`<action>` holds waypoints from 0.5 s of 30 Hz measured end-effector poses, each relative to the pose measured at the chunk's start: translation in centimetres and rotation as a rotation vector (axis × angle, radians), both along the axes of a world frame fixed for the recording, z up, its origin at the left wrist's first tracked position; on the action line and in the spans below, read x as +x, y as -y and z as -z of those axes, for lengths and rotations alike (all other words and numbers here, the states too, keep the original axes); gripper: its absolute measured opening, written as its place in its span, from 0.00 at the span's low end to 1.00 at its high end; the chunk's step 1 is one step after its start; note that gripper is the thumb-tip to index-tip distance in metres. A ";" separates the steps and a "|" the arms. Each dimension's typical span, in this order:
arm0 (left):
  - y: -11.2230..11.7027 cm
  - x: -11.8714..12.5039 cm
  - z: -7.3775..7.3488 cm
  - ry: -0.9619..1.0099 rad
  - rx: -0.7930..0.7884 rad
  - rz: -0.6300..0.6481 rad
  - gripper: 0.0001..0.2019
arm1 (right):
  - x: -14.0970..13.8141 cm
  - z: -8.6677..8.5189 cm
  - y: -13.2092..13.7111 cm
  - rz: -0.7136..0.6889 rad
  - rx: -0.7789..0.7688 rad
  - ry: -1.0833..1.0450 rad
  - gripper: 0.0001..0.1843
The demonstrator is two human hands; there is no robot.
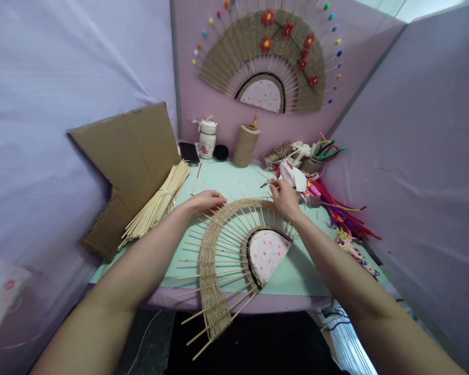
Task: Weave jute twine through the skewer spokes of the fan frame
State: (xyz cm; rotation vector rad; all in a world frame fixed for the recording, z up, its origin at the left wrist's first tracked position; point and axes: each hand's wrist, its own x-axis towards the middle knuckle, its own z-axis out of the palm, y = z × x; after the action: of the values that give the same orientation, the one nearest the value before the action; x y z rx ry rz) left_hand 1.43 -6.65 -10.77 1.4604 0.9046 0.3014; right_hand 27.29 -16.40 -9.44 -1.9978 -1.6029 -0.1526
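Observation:
A half-made woven fan (210, 260) of brown twine and thin wooden sticks lies on the table, its near end hanging over the front edge. At its centre is a half-round of white cloth with pink dots (268, 252), edged in black. My left hand (208, 202) is closed at the fan's far left rim, among the stick ends; what its fingers hold is hidden. Over the far right rim, my right hand (285, 199) has its fingers pinched together, and whatever is in them is too small to make out. Just left of those fingertips lies a small slim pen-like thing (266, 183).
A bundle of sticks (160, 200) leans by folded cardboard (131, 151) on the left. At the back stand a white bottle (207, 139) and a twine spool (246, 147). Pipe cleaners (349, 221) crowd the right side. A finished fan (258, 47) hangs on the wall.

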 end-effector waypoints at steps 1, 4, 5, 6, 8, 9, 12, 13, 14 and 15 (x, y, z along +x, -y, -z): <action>0.0 0.0 0.1 -0.006 0.023 -0.004 0.09 | -0.9 0.0 0.2 -0.134 0.016 0.013 0.14; -0.3 0.2 0.6 -0.014 0.100 -0.036 0.11 | -3.6 0.5 0.9 -0.473 -0.046 0.100 0.12; -0.4 0.2 0.8 -0.018 0.141 -0.054 0.12 | -4.3 0.8 1.0 -0.529 -0.072 0.126 0.13; -0.6 0.3 1.0 -0.022 0.189 -0.073 0.13 | -4.8 1.1 1.1 -0.561 -0.093 0.146 0.14; -1.1 0.4 1.5 -0.036 0.300 -0.103 0.13 | -5.5 1.7 1.0 -0.578 -0.125 0.171 0.15; -1.3 0.4 1.7 -0.047 0.356 -0.111 0.12 | -5.7 2.0 0.9 -0.575 -0.138 0.178 0.16; -1.5 0.4 2.0 -0.093 0.505 -0.097 0.09 | -5.8 2.7 0.4 -0.552 -0.157 0.176 0.15; -1.5 0.4 2.1 -0.111 0.550 -0.084 0.09 | -5.8 2.9 0.2 -0.549 -0.155 0.169 0.15; -1.5 0.4 2.1 -0.130 0.595 -0.070 0.09 | -5.8 3.1 0.1 -0.552 -0.150 0.159 0.15; -1.4 0.3 2.0 -0.151 0.642 -0.058 0.10 | -5.8 3.3 0.0 -0.560 -0.142 0.144 0.14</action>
State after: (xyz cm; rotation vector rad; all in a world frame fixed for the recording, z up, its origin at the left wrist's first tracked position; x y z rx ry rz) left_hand 1.72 -5.23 -12.78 2.0690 1.0240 0.5670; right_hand 21.51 -16.43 -12.72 -1.5841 -2.2529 0.0358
